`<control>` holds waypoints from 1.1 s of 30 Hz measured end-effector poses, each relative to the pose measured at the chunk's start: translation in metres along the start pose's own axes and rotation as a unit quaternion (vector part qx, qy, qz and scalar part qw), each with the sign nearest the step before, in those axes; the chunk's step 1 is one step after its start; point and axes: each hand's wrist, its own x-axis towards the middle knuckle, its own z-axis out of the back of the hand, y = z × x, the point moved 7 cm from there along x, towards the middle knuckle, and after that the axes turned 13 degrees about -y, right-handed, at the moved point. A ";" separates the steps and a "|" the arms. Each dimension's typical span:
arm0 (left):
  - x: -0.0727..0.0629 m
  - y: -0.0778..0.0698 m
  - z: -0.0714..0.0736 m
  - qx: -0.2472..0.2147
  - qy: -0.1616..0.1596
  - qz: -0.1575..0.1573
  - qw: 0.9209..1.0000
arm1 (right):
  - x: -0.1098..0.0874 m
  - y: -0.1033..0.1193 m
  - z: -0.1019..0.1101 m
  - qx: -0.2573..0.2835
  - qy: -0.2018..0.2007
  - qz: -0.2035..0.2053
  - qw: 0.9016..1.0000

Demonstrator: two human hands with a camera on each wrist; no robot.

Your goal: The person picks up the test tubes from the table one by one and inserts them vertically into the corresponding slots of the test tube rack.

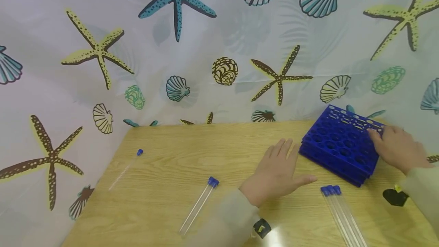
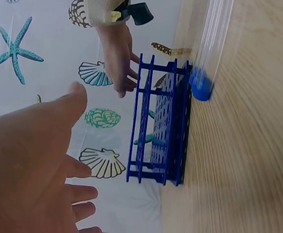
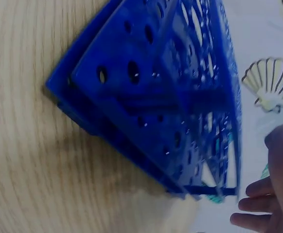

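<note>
A blue test tube rack (image 1: 337,146) with rows of round holes sits askew at the right of the table. At its right side is my right hand (image 1: 398,146), whose thumb overlaps the rack's top edge in the head view. The right wrist view shows that hand's fingers loosely extended beside the rack (image 3: 146,87), with a gap between. My left hand (image 1: 274,172) hovers left of the rack, fingers straight and thumb spread, holding nothing. Below the rack lie three clear test tubes (image 1: 343,212) with blue caps; the left wrist view catches their caps (image 2: 201,87).
Two blue-capped tubes (image 1: 199,205) lie side by side in the middle of the wooden table (image 1: 164,144). Another capped tube (image 1: 120,176) rests at the far left. A patterned cloth (image 1: 205,18) with starfish and shells hangs behind the table and along its left side.
</note>
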 end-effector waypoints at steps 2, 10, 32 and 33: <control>0.009 -0.014 -0.001 0.021 0.005 -0.008 1.000 | 0.004 -0.007 -0.003 0.018 -0.002 -0.010 1.000; 0.030 -0.059 -0.003 0.098 -0.017 -0.071 0.993 | 0.016 -0.020 -0.003 0.046 -0.039 -0.014 0.998; 0.039 -0.072 -0.038 0.175 0.004 -0.023 0.984 | 0.028 -0.008 -0.013 0.060 -0.007 0.034 0.998; 0.039 -0.070 -0.038 0.177 0.002 -0.019 0.984 | 0.028 -0.006 -0.013 0.060 -0.005 0.036 0.998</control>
